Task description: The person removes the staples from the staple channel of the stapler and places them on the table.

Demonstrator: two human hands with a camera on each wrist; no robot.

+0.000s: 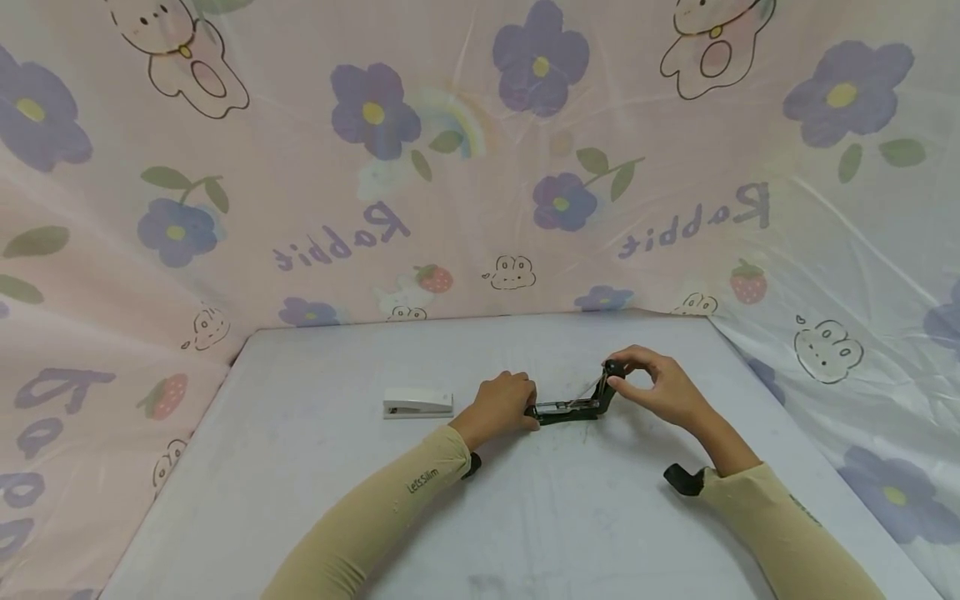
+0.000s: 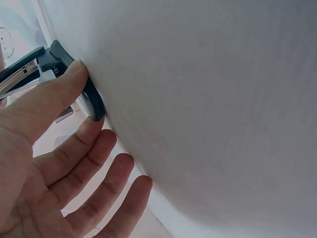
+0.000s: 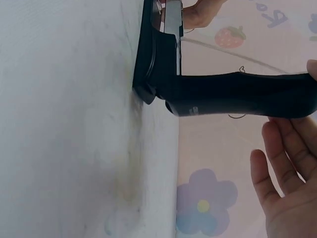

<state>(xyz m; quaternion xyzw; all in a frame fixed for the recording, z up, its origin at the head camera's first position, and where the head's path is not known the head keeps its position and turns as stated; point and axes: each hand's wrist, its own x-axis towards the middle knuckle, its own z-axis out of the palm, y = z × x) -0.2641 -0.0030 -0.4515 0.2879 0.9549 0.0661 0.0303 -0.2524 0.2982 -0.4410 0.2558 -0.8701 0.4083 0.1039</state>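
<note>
White tabletop (image 1: 570, 508), flowered fabric backdrop (image 1: 465, 187), black stapler (image 1: 602, 403)

White table (image 1: 240, 467), lower half of head view; yellowish-brown smudge (image 3: 130, 173) on it, lower left in right wrist view. White box-shaped item (image 1: 417, 408) on table, left of centre. Pale pink printed cloth (image 1: 465, 217) behind and both sides, creased at right. Prints: purple flower (image 1: 541, 62) top centre, more scattered; faint rainbow (image 1: 468, 125) upper centre; mirrored "Rabbit" lettering (image 1: 345, 237), mid-left, repeated mid-right; strawberry (image 1: 748, 283), right; bunny outline (image 1: 510, 273), centre.
</note>
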